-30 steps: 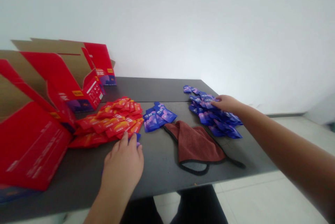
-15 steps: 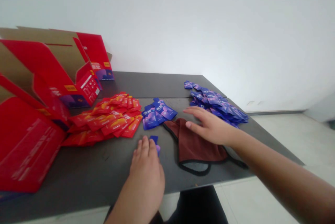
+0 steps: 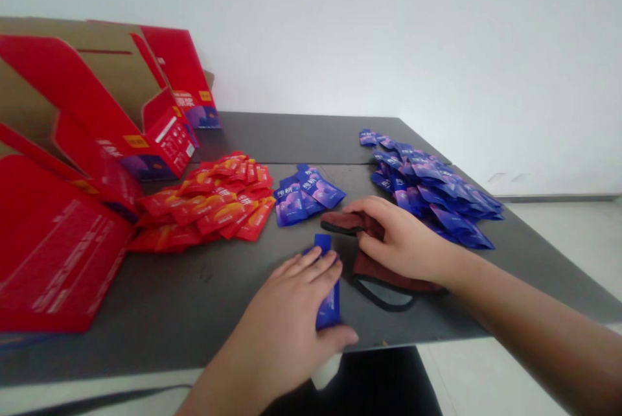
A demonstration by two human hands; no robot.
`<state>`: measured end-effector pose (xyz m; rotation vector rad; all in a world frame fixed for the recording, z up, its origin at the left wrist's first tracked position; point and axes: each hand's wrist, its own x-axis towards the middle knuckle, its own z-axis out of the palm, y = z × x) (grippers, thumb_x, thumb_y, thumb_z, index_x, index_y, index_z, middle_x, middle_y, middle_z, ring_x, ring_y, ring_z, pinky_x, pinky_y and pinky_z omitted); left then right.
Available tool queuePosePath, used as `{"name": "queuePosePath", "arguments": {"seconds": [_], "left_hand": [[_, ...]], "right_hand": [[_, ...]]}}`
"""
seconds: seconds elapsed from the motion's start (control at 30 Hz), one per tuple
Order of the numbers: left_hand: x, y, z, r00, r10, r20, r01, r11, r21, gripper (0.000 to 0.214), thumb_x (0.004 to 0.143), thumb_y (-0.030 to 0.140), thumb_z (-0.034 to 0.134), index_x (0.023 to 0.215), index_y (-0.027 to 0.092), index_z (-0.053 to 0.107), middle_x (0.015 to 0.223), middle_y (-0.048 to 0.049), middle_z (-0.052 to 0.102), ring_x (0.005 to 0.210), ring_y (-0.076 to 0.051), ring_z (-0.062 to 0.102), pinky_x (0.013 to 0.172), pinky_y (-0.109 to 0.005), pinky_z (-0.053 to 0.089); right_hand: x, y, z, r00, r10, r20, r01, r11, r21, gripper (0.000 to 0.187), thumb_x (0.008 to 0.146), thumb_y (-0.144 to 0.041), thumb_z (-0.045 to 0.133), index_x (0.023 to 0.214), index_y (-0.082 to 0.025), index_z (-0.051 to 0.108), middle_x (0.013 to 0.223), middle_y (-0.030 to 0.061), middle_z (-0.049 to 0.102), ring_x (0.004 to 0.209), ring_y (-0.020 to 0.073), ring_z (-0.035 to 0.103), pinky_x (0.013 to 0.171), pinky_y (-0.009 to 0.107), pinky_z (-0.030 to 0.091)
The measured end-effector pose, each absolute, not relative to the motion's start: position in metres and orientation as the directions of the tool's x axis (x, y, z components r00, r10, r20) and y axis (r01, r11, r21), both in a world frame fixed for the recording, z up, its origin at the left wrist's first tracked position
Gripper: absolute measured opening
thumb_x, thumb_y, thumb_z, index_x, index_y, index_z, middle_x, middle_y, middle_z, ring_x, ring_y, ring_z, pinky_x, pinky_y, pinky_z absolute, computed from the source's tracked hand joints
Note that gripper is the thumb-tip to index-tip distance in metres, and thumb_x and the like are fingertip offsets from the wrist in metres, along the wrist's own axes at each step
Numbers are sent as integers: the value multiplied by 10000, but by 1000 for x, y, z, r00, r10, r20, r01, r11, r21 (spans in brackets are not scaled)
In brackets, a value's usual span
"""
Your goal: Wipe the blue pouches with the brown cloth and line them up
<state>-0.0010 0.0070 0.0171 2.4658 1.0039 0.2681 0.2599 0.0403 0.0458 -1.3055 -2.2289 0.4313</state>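
Observation:
My left hand (image 3: 286,319) lies over a single blue sachet (image 3: 330,309) near the table's front edge. Its fingers are stretched out flat on the sachet with the thumb apart, hiding much of it. To the right, my right hand (image 3: 403,238) pinches a brown cloth (image 3: 372,267) with black trim and a loop. Part of that cloth is lifted and folded at the fingertips; the rest lies on the table. Just beyond the hands are a few blue sachets (image 3: 306,196) fanned out together.
Red sachets (image 3: 214,205) are heaped on the left, beside open red cartons (image 3: 97,105). A large pile of blue sachets (image 3: 432,189) spreads along the right of the dark table (image 3: 184,319). A white wall (image 3: 311,34) stands behind.
My right hand has closed on the brown cloth and raised its left part. My left hand has shifted right, spreading over the single blue sachet. The view has moved slightly.

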Motion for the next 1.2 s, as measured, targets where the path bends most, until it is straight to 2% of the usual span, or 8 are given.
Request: {"name": "queuePosePath", "arguments": {"seconds": [0.2, 0.37, 0.53, 0.7, 0.87, 0.97, 1.07, 1.2], "left_hand": [[10, 15, 1, 474, 871, 129, 756, -478, 446, 1011, 732, 471, 917, 1571, 127, 469, 1690, -275, 431, 1559, -431, 446, 1265, -610, 392], [6, 16, -12, 463, 875, 142, 764, -475, 438, 1104, 765, 379, 793, 1667, 86, 228, 1722, -308, 343, 1577, -446, 406, 1263, -653, 387], [9, 17, -11, 456, 874, 167, 752, -478, 454, 1340, 692, 373, 879, 1702, 167, 23, 1711, -291, 377, 1544, -472, 446, 1232, -702, 414], [9, 19, -11, 510, 852, 120, 742, -506, 439, 1370, 638, 592, 974, 1716, 279, 189, 1712, -206, 419, 1571, -484, 388, 1214, -740, 410], [10, 21, -5, 511, 860, -16, 781, -457, 426, 1167, 733, 662, 880, 1660, 120, 423, 1715, -225, 381, 1596, -478, 342, 1274, -702, 332], [11, 21, 1, 514, 857, -45, 787, -450, 422, 1085, 769, 675, 839, 1638, 135, 478, 1731, -187, 364, 1617, -457, 304, 1297, -672, 303], [11, 21, 4, 493, 869, -48, 797, -429, 424, 1078, 774, 683, 825, 1644, 150, 475, 1738, -171, 359, 1629, -434, 291, 1309, -643, 290], [10, 19, 5, 487, 872, -50, 792, -417, 446, 1077, 781, 693, 813, 1652, 165, 464, 1745, -160, 351, 1632, -419, 293, 1319, -630, 274]], "right_hand": [[231, 36, 62, -642, 758, 115, 535, 550, -641, 429, 927, -13, 558, 1265, -251, 675, 1228, 45, 651, 1181, 202, 628, 1068, 360, 499], [212, 24, 52, -709, 705, -25, 624, 610, -488, 165, 1068, -281, 585, 1192, -227, 679, 1201, 73, 622, 1088, 262, 574, 1009, 476, 474], [206, 41, 37, -692, 722, -5, 662, 632, -402, 192, 1093, -254, 520, 1010, -225, 691, 1097, 65, 626, 986, 251, 543, 922, 454, 463], [211, 61, 32, -605, 793, 75, 733, 592, -335, 145, 1041, -212, 562, 1037, -187, 705, 1029, 85, 639, 953, 256, 571, 921, 462, 489], [216, 82, 51, -478, 827, 297, 646, 560, -519, 197, 1019, -186, 514, 1130, -218, 674, 1143, 79, 723, 1088, 238, 677, 1009, 409, 527], [194, 120, 50, -303, 895, 328, 845, 411, -342, 511, 1041, -513, 567, 1429, -183, 605, 1532, 202, 581, 1431, 404, 536, 1184, 577, 413], [165, 163, 37, -54, 997, -47, 978, 43, -205, 1205, 857, -868, 627, 1722, -130, 232, 1726, 338, 272, 1543, 588, 337, 1165, 723, 366], [150, 189, 32, 38, 975, -217, 995, -57, -81, 1325, 804, -836, 713, 1713, -32, 183, 1655, 385, 375, 1491, 570, 430, 1161, 661, 406]]}}
